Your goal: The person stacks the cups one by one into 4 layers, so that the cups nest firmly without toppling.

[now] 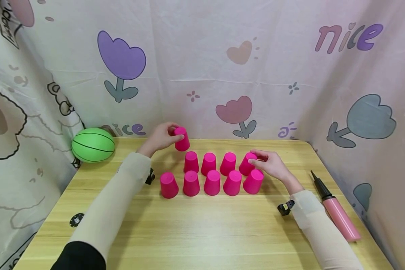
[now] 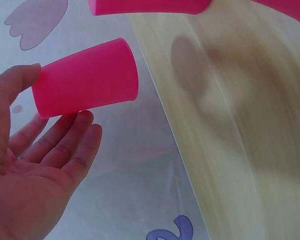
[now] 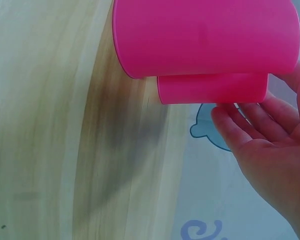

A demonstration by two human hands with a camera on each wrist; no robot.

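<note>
My left hand [image 1: 161,138] pinches a pink cup [image 1: 182,140] between thumb and fingertips, near its narrow end. In the left wrist view this upside-down cup [image 2: 87,80] shows above the table level, its wide rim pointing toward the wood. My right hand [image 1: 272,164] has its thumb and fingers around the narrow end of the rightmost back-row cup [image 1: 245,165]. In the right wrist view, a nearer front-row cup [image 3: 205,37] partly hides that cup [image 3: 215,90]. Several more upside-down pink cups stand in two rows, including the leftmost front cup [image 1: 169,185].
A green ball [image 1: 93,145] sits at the table's back left corner. A black chip [image 1: 76,220] lies near the left edge, beside the left sleeve. A pink hand pump [image 1: 341,217] lies along the right edge. A printed curtain [image 1: 189,48] hangs behind the wooden table [image 1: 202,232].
</note>
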